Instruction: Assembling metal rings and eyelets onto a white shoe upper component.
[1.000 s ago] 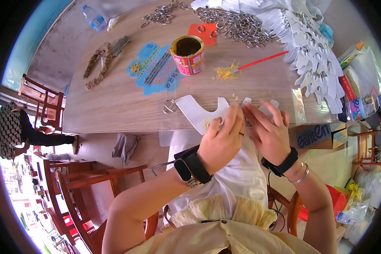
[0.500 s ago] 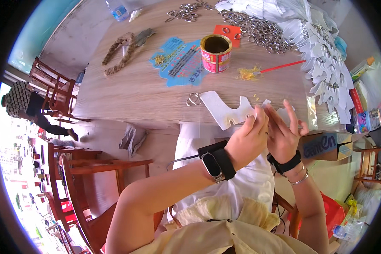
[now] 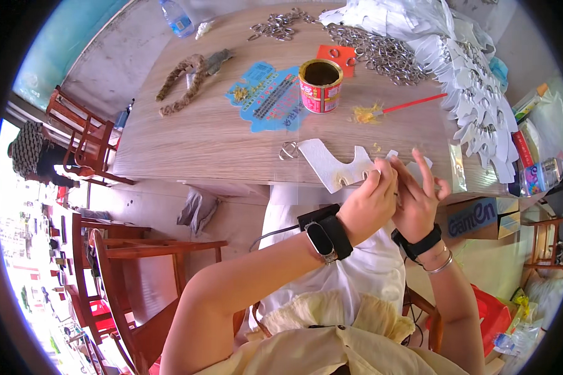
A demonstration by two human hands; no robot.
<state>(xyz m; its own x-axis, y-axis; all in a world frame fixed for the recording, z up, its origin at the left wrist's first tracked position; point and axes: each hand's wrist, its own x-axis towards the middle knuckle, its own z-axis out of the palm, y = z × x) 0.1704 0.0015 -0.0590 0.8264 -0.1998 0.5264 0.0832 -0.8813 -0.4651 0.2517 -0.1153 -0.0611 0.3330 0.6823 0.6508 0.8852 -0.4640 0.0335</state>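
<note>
A flat white cut-out piece (image 3: 322,164) with curved notches and a yellowish smear along its lower edge reaches over the table's front edge. My left hand (image 3: 370,206) pinches it, fingers closed together over its middle. Close beside, my right hand (image 3: 416,203) is also closed at the thumb and fingertips on the piece's right part, with other fingers raised. What lies between the touching fingertips is hidden. Left of the piece lie a few metal rings (image 3: 288,150). Beyond the hands stands an open tin (image 3: 321,87) of dark yellow-brown stuff.
A red stick (image 3: 414,103) with a yellow-smeared tip lies at the right. Metal rings (image 3: 381,55) are heaped at the back, near stacked white pieces (image 3: 481,112). A blue card (image 3: 266,100), a braided loop (image 3: 184,81) and a plastic bottle (image 3: 176,20) are further left.
The view has shifted slightly. Both hands keep hold of the white piece with almost the same finger pose. The person at the far left has moved a leg back.
</note>
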